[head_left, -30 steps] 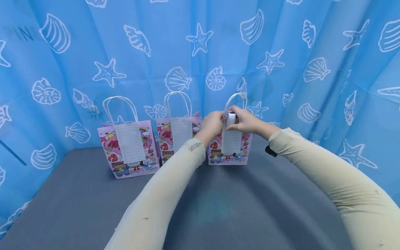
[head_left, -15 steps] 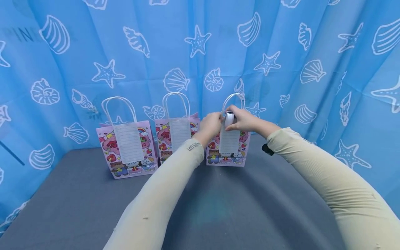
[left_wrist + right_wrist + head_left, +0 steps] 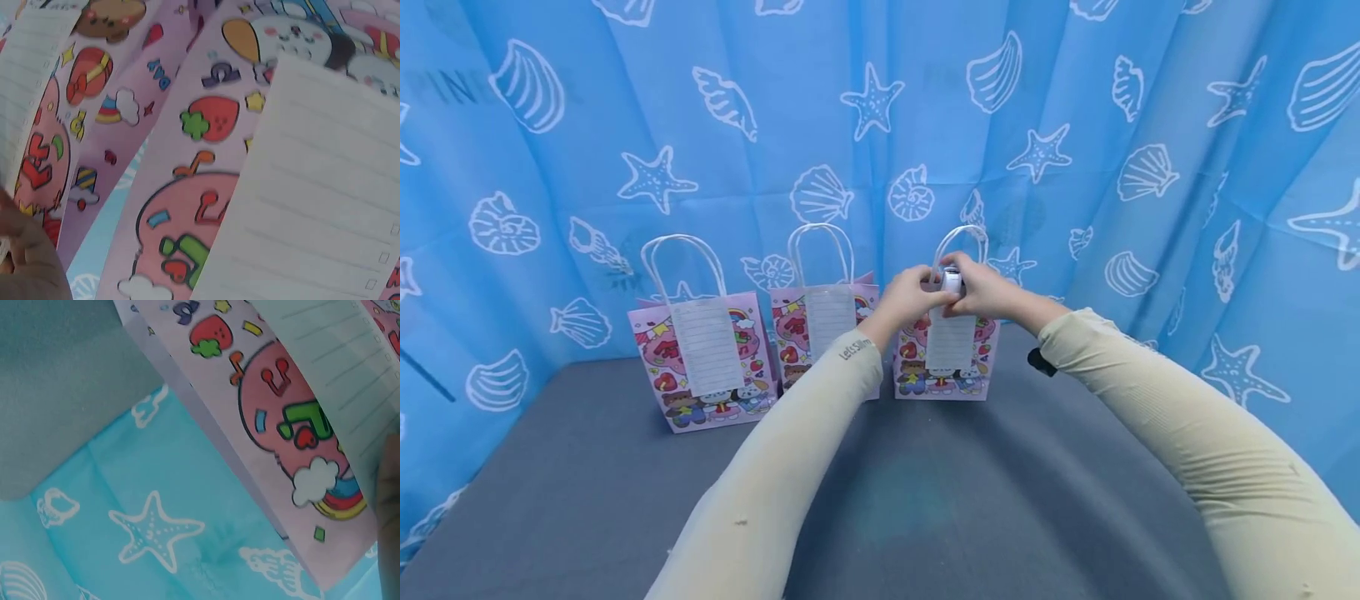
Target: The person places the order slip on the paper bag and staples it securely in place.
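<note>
A pink cartoon-print paper gift bag (image 3: 912, 375) stands upright at the right of the row, with a lined white paper sheet (image 3: 950, 346) on its front and a white twisted handle (image 3: 973, 237) above. At its top edge is a small white stapler (image 3: 952, 281), partly covered by fingers. My right hand (image 3: 988, 287) grips the stapler from the right, thumb in front. From the left, my left hand (image 3: 906, 300) has its thumb stretched across to the stapler, beside the right thumb; its fingers are curled at the bag's top edge, tips hidden.
Two matching bags stand to the left, the middle bag (image 3: 792, 325) and the left bag (image 3: 658, 350), each with a lined sheet in front. All stand on a grey table (image 3: 880, 500) before a blue seashell curtain (image 3: 820, 100).
My left thumb has extended across the bag's front to the stapler. My right hand stays on the stapler. The whole head view has shifted slightly.
</note>
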Available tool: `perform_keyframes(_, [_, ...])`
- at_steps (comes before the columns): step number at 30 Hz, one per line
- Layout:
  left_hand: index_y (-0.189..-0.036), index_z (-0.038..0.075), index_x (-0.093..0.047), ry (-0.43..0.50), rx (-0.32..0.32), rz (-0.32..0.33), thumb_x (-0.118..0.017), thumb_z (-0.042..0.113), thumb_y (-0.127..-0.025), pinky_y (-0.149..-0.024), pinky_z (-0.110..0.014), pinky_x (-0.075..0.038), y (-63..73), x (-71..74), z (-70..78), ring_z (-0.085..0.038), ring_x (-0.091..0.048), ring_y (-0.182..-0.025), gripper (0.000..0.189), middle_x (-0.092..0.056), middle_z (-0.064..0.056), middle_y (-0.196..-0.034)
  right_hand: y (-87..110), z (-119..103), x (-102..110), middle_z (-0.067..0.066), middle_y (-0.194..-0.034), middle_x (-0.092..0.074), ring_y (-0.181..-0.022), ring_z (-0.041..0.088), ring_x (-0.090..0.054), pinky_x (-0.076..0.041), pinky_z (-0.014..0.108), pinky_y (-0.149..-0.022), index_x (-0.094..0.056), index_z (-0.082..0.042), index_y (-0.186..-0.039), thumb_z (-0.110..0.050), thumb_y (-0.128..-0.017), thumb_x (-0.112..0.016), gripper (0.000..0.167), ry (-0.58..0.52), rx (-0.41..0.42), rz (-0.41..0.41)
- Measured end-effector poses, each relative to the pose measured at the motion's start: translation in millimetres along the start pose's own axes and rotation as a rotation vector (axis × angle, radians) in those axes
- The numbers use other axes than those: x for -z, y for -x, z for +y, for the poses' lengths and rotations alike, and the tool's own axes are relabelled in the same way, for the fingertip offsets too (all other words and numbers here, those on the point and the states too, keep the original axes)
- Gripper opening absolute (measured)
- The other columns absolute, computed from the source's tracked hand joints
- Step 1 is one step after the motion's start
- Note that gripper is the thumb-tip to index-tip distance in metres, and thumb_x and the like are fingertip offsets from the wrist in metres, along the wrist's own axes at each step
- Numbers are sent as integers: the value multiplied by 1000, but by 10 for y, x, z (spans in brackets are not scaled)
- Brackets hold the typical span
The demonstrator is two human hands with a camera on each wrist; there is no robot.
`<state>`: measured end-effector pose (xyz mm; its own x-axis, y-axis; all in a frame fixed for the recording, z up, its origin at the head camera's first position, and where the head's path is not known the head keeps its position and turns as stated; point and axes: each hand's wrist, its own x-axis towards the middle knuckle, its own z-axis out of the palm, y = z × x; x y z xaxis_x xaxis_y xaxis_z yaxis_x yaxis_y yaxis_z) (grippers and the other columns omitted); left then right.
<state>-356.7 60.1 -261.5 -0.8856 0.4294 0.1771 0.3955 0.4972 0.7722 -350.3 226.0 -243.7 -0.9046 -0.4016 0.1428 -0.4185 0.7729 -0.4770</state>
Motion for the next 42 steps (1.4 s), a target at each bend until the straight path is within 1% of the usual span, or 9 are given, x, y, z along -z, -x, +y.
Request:
perform_keyframes(4, [-122,7,-60,-69,-19,68,-67,38,-92,-74,-29,-47,-11,-19,0,-18,-57,-93,43,-61,-9,-124,7,-28,-35,29,-110,-57,-95,38,-62,-52,47,-80,-28,6,-141,4,-83,-72,73,-36,11,66])
perform_keyframes(13, [-104,6,-63,-124,-137,177,-66,36,-93,-66,-26,-42,-13,-86,-18,-15,-51,-78,32,-59,-6,-98,24,-47,-108,31,-106,-56,-90,40,-60,-53,47,-74,-41,11,-124,15,-81,-60,48,-41,55,218])
perform_keyframes(19, [-111,6,-63,-102,-109,148,-65,40,-92,-75,-30,-47,15,-46,18,-19,-58,-90,39,-65,-9,-109,50,-106,-39,30,-109,-55,-94,41,-59,-52,48,-79,-39,9,-129,9,-83,-65,53,-11,27,165])
perform_keyframes(23, [-132,5,-55,-100,-53,75,-62,39,-94,-90,-34,-47,45,34,7,-22,-58,-110,52,-58,-11,-130,54,-151,59,28,-117,-54,-104,41,-57,-50,50,-86,-35,7,-134,0,-83,-75,65,-10,28,104])
perform_keyframes(27, [-145,4,-41,-190,-47,62,-53,31,-101,-103,-37,-41,55,45,9,-25,-51,-125,53,-47,-14,-142,97,-148,151,28,-123,-51,-111,42,-53,-48,52,-88,-34,7,-138,-3,-84,-76,69,-49,39,192])
perform_keyframes(30, [-147,3,-38,-233,-56,116,-50,23,-103,-108,-37,-35,78,26,53,-27,-43,-133,49,-43,-15,-146,199,-128,199,27,-121,-50,-106,39,-53,-49,48,-83,-32,4,-142,-6,-86,-75,72,-103,30,292])
perform_keyframes(34, [-146,3,-39,-184,-50,214,-50,18,-103,-109,-36,-34,186,47,105,-26,-42,-134,47,-42,-13,-147,406,-94,250,25,-118,-48,-98,31,-51,-48,36,-77,-31,2,-143,-12,-88,-73,71,-239,-19,386])
perform_keyframes(38, [-143,2,-43,-120,-71,268,-51,16,-102,-106,-34,-37,393,147,80,-24,-49,-126,44,-47,-11,-143,635,-47,296,26,-131,-41,-110,28,-48,-47,28,-85,-26,6,-142,-13,-91,-68,69,-438,-124,400])
perform_keyframes(42, [-142,1,-43,-51,-84,268,-52,14,-102,-85,-33,-51,666,273,-3,-23,-62,-94,43,-48,-13,-140,838,54,315,26,-143,-30,-120,27,-42,-45,25,-89,-17,5,-148,-15,-94,-65,76,-571,-255,376])
